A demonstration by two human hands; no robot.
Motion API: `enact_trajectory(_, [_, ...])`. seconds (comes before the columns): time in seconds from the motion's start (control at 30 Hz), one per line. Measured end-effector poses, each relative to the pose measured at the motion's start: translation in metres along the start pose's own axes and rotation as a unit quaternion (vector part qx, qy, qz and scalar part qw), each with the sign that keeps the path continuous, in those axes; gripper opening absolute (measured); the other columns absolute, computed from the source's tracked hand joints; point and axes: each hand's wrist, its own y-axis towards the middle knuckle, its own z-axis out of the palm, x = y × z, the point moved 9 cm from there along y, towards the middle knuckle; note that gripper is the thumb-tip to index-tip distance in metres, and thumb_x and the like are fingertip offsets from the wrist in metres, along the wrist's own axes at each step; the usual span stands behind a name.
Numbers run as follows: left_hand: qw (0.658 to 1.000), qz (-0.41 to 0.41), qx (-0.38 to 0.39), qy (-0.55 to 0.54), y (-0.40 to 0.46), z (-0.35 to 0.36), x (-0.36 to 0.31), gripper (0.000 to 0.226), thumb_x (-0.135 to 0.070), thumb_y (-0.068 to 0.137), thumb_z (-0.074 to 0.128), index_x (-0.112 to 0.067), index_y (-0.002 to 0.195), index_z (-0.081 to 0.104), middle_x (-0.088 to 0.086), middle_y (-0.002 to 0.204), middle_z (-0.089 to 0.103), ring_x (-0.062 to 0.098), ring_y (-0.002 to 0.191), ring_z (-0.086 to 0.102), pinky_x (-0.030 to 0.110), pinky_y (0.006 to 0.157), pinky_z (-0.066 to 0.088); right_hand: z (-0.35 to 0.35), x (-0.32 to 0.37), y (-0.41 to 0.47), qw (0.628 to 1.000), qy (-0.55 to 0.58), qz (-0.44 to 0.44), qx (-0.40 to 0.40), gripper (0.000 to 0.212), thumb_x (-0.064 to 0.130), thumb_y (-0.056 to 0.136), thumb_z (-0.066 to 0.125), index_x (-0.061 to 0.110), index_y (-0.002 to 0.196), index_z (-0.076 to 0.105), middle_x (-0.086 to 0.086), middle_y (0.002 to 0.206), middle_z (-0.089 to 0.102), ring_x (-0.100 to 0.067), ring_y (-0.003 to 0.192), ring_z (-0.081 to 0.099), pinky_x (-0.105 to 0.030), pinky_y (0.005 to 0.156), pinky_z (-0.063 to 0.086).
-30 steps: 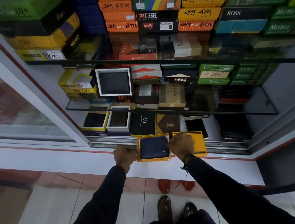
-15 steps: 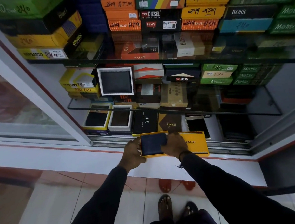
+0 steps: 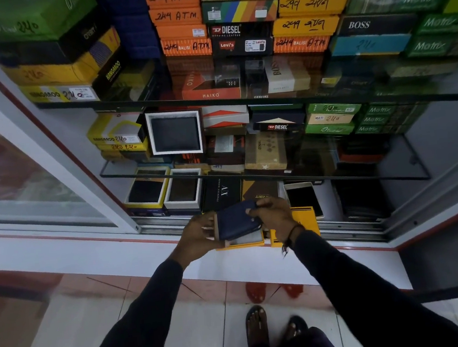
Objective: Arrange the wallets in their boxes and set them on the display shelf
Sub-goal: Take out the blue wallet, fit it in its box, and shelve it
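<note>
At nine o'clock of the work, our left hand (image 3: 199, 232) cups the near-left edge of a navy wallet (image 3: 237, 218), fingers curled under and clamped on it, thumb on top. The wallet sits tilted, its far edge raised toward twelve o'clock, its long axis running roughly nine to three, lifted partly clear of the open yellow box tray (image 3: 242, 243) that rests on the cabinet's white sill (image 3: 89, 241). At three o'clock our right hand (image 3: 274, 216) pinches the wallet's far-right corner, fingertips closed on it; both hands touch the wallet, the right being nearer the raised edge. Just right of the tray, partly under the right wrist, lies the yellow box lid (image 3: 305, 219). Beyond, at twelve o'clock on the bottom shelf, stand a black AX box (image 3: 221, 194) and a brown box (image 3: 260, 194), with a phone (image 3: 303, 197) at one o'clock. Judgement: the wallet is being seated in its tray; the coming move turns on lowering that raised far edge square with the tray walls, which lie directly beneath. A skewed long axis could catch a corner on the rim.
</note>
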Motion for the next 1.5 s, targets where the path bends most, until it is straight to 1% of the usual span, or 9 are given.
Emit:
enact_trajectory(0.1, [0.997, 0.012, 0.035, -0.074, 0.0, 0.001, -0.01, 0.07, -0.002, 0.064, 0.092, -0.024, 0.126, 0.066, 0.003, 0.113, 0.071, 0.024, 0.101, 0.068, 0.024, 0.074, 0.06, -0.013, -0.001, -0.005, 0.992, 0.077, 0.06, 0.075, 0.028, 0.007, 0.075, 0.081, 0.008, 0.099, 0.067, -0.011, 0.112, 0.071, -0.027, 0.106, 0.067, -0.044, 0.093, 0.057])
enact_trajectory(0.2, [0.994, 0.009, 0.05, -0.097, -0.001, 0.0, -0.015, 0.075, -0.018, 0.06, 0.095, -0.029, 0.129, 0.066, 0.006, 0.123, 0.068, 0.03, 0.108, 0.065, 0.033, 0.082, 0.059, -0.017, 0.005, -0.017, 0.983, 0.078, 0.074, 0.146, 0.047, 0.012, 0.079, 0.078, 0.003, 0.122, 0.062, -0.016, 0.122, 0.068, -0.026, 0.107, 0.066, -0.031, 0.08, 0.058])
enact_trajectory(0.37, [0.978, 0.011, 0.092, -0.185, -0.016, 0.013, -0.034, 0.051, -0.02, 0.069, 0.085, -0.025, 0.118, 0.072, 0.0, 0.116, 0.076, 0.018, 0.106, 0.069, 0.031, 0.091, 0.053, -0.032, 0.002, -0.04, 0.955, 0.208, 0.108, 0.181, 0.041, 0.03, 0.088, 0.068, 0.008, 0.122, 0.06, -0.013, 0.105, 0.068, -0.021, 0.089, 0.063, -0.026, 0.07, 0.051])
enact_trajectory(0.53, [0.928, -0.013, 0.164, -0.335, -0.027, 0.047, -0.05, 0.055, -0.036, 0.057, 0.096, -0.016, 0.104, 0.077, 0.007, 0.111, 0.072, 0.019, 0.101, 0.065, 0.03, 0.09, 0.053, 0.002, -0.016, -0.065, 0.907, 0.266, 0.142, 0.293, 0.029, 0.02, 0.096, 0.057, 0.006, 0.12, 0.062, -0.016, 0.129, 0.065, -0.035, 0.127, 0.058, -0.042, 0.104, 0.049])
enact_trajectory(0.6, [0.92, -0.004, 0.182, -0.348, -0.03, 0.054, -0.056, 0.048, -0.041, 0.055, 0.096, -0.018, 0.094, 0.08, 0.009, 0.111, 0.072, 0.021, 0.102, 0.067, 0.032, 0.096, 0.053, 0.012, -0.012, -0.072, 0.901, 0.259, 0.126, 0.324, 0.029, 0.015, 0.096, 0.055, 0.003, 0.122, 0.063, -0.017, 0.126, 0.067, -0.032, 0.121, 0.062, -0.038, 0.104, 0.05])
enact_trajectory(0.77, [0.915, -0.032, 0.153, -0.371, -0.029, 0.044, -0.046, 0.079, -0.042, 0.053, 0.097, -0.005, 0.117, 0.069, 0.015, 0.108, 0.074, 0.025, 0.102, 0.07, 0.031, 0.089, 0.06, -0.008, -0.006, -0.06, 0.931, 0.226, 0.064, 0.278, 0.016, 0.001, 0.092, 0.059, 0.001, 0.105, 0.069, -0.01, 0.1, 0.071, -0.013, 0.083, 0.072, -0.02, 0.077, 0.059])
enact_trajectory(1.0, [0.97, -0.009, 0.057, -0.236, -0.029, 0.009, -0.027, 0.057, -0.047, 0.058, 0.093, -0.016, 0.104, 0.08, 0.01, 0.108, 0.077, 0.028, 0.107, 0.067, 0.044, 0.099, 0.051, -0.072, 0.003, -0.043, 0.966, 0.101, 0.009, 0.238, 0.015, 0.002, 0.088, 0.064, -0.002, 0.1, 0.071, -0.01, 0.093, 0.07, -0.017, 0.083, 0.067, -0.025, 0.076, 0.056])
enact_trajectory(1.13, [0.983, 0.016, 0.002, -0.181, -0.029, 0.011, -0.039, 0.015, -0.016, 0.08, 0.082, -0.019, 0.094, 0.079, 0.004, 0.093, 0.078, 0.018, 0.096, 0.071, 0.035, 0.088, 0.051, -0.073, 0.023, -0.055, 0.972, 0.084, -0.023, 0.217, 0.03, 0.002, 0.085, 0.068, -0.013, 0.111, 0.066, -0.016, 0.099, 0.068, -0.021, 0.088, 0.066, -0.026, 0.074, 0.056])
enact_trajectory(1.5, [0.974, -0.007, -0.126, -0.186, -0.032, 0.027, -0.032, 0.025, -0.008, 0.071, 0.088, -0.013, 0.091, 0.076, 0.011, 0.09, 0.077, 0.023, 0.087, 0.071, 0.033, 0.08, 0.056, -0.013, 0.034, -0.101, 0.989, 0.014, -0.106, 0.101, 0.008, 0.0, 0.08, 0.074, 0.0, 0.087, 0.078, -0.01, 0.079, 0.073, -0.016, 0.068, 0.066, -0.024, 0.059, 0.056])
